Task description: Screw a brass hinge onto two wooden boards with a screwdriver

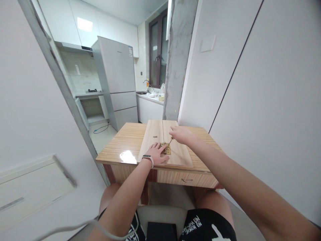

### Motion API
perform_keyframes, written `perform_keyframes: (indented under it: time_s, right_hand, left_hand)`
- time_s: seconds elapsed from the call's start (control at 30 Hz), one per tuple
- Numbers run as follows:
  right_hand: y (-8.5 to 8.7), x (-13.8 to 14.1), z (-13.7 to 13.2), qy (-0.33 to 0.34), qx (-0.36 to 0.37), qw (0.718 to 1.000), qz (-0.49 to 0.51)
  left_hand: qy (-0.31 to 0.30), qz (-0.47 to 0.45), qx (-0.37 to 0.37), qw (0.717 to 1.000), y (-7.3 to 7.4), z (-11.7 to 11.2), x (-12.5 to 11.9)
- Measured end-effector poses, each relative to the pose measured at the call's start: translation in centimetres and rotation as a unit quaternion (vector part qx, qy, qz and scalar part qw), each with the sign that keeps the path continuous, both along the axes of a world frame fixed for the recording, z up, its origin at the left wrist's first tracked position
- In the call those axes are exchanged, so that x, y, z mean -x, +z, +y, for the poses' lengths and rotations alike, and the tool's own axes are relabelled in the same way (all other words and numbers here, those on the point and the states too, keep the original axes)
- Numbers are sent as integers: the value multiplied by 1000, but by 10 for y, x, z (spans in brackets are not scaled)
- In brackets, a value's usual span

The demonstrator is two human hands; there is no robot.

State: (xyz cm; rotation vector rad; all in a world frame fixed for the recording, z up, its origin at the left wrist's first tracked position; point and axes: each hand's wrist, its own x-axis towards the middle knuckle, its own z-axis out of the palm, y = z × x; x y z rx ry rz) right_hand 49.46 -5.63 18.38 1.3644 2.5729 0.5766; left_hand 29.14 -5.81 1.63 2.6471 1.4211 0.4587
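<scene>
A brass hinge (169, 149) lies across the seam between two pale wooden boards (179, 157) on the desk. My left hand (156, 154) rests over the left board and part of the hinge, its fingers spread and pressing down. Above the hinge's right leaf, my right hand (181, 134) is closed around the handle of a screwdriver (171, 140), whose shaft slants down to the hinge. Whether a screw sits under the tip is too small to tell. Left of the hinge, a small dark bit (155, 136) lies on the left board.
The boards lie on a wood-grain desk (120, 140) with a drawer (187, 179) in front. Behind it stand a grey fridge (117, 70) and a sink counter (150, 103). A white wall (263, 83) rises at the right. A pale cable (72, 227) crosses the lower left.
</scene>
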Motion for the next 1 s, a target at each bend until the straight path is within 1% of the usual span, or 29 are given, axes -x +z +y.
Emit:
perform_keyframes:
  time_s: [0.07, 0.27, 0.5, 0.6, 0.67, 0.73, 0.83, 0.93, 1.0]
  right_hand:
    - [-2, -1, 1, 11, -4, 1000, -7]
    - [-6, 1, 9, -36, 26, 999, -14]
    - [4, 13, 11, -112, 43, 993, 6]
    - [5, 12, 12, -126, 55, 990, 8]
    - [2, 6, 12, -114, 58, 992, 15]
    - [-3, -2, 11, -84, 50, 995, 25]
    - [-8, -11, 10, -37, 34, 999, 14]
    - [-9, -13, 8, 17, 3, 1000, -5]
    - [-8, -12, 8, 27, -8, 1000, -13]
  left_hand:
    - [-3, -1, -3, 1000, 0, 0, 0]
    - [1, 0, -7, 1000, -1, 1, 0]
    - [2, 0, -8, 1000, 0, 1, -1]
    - [4, -1, -3, 1000, 0, 1, -1]
    - [3, -2, -1, 1000, 0, 1, 0]
    - [1, -3, -2, 1000, -1, 1, 0]
    - [-1, -3, -8, 1000, -2, 2, 1]
    - [0, -4, -13, 1000, -2, 1, 0]
    - [2, -3, -13, 1000, -1, 1, -1]
